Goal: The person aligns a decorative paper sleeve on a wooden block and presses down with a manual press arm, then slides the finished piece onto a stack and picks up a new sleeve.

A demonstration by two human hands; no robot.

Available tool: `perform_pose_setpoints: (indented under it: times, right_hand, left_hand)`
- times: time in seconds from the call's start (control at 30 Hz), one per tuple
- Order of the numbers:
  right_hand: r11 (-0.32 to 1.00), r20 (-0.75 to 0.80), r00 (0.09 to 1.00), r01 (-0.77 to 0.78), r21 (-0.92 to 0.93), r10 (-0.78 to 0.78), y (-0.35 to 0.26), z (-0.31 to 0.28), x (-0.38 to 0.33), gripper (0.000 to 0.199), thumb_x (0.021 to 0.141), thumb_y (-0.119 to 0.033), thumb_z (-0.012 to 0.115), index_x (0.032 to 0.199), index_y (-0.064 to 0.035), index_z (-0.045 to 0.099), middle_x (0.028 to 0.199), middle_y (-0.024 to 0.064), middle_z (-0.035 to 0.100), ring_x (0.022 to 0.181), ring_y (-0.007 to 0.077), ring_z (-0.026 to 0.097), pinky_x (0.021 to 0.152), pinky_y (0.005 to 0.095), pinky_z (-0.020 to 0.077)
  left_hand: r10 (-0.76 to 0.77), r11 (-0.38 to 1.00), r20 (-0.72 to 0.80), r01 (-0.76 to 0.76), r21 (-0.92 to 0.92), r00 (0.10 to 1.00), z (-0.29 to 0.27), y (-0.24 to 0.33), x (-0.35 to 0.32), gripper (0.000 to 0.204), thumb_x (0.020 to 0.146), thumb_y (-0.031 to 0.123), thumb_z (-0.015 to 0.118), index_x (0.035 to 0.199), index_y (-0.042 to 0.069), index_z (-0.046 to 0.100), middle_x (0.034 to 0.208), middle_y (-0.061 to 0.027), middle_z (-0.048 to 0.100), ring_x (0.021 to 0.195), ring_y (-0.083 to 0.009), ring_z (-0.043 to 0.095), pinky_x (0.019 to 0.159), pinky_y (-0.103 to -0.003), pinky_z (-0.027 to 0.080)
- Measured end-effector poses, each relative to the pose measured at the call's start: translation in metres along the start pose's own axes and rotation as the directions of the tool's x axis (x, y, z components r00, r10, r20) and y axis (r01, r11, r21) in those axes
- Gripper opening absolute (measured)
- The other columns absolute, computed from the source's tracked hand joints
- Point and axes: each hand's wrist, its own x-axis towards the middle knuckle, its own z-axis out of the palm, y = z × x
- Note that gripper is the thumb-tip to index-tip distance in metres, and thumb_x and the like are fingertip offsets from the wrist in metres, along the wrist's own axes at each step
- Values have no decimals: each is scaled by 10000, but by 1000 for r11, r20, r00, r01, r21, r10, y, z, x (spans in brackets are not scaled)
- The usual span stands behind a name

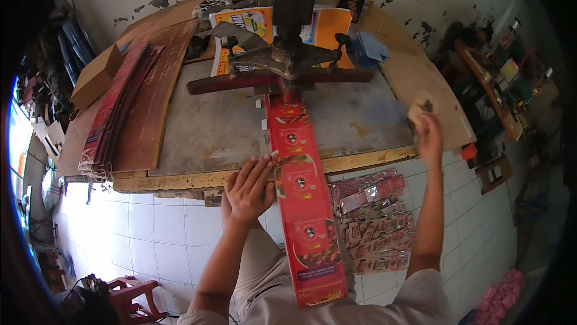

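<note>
Here, the long red printed strip lies with its far end under the dark metal press and runs toward the person, its near end beyond the yellowish front edge of the surface. The left hand rests with fingers spread at that edge, just beside the strip; the right hand, raised to the right, pinches a small tan block

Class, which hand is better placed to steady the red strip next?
Left, likely: the left hand lies beside the red strip, while the right hand is farther off, holding a tan piece.
</note>
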Motion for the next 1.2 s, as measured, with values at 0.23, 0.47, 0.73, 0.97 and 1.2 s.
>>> perform_pose_setpoints:
  times: [0.23,0.47,0.73,0.97,1.2]
  right_hand:
    - [891,302,875,258,373,-379,-167,37,-43,370,944,-71,823,1299,-96,721,1488,101,656,1403,306,622,1169,487,529]
    - [896,241,948,86,436,-208,-130,41,-1,257,998,-138,810,1236,-54,763,1353,116,734,1334,331,654,1129,451,527]
    - [961,398,896,95,260,-197,-59,75,59,327,960,-191,862,1253,-62,792,1357,123,729,1271,339,669,1117,449,529]
    - [952,476,875,-64,298,-90,-57,72,67,257,992,-163,831,1216,-38,804,1261,116,750,1130,284,718,995,390,560]
    - [920,176,967,-230,316,181,-53,60,66,314,1081,-271,755,1261,-15,781,1163,111,774,1010,234,736,927,342,564]
  left_hand:
    - [-1,1000,1,1,22,1000,1,0,-1,398,980,226,661,1350,157,791,1441,28,770,1345,-175,696,1127,-367,391]
    - [6,1000,10,-6,28,1000,0,-2,-2,407,981,232,659,1361,155,782,1454,33,764,1338,-178,699,1119,-357,392]
    - [15,999,-16,-14,29,1000,5,-3,-5,400,994,250,654,1365,169,780,1449,39,768,1337,-164,698,1114,-364,389]
    - [15,999,-7,-15,44,1000,6,-6,-7,395,1002,260,648,1363,175,783,1451,43,767,1339,-160,695,1123,-367,384]
    - [32,999,-19,-32,3,999,6,-3,-4,415,983,236,661,1371,149,781,1444,17,768,1345,-193,688,1109,-377,387]
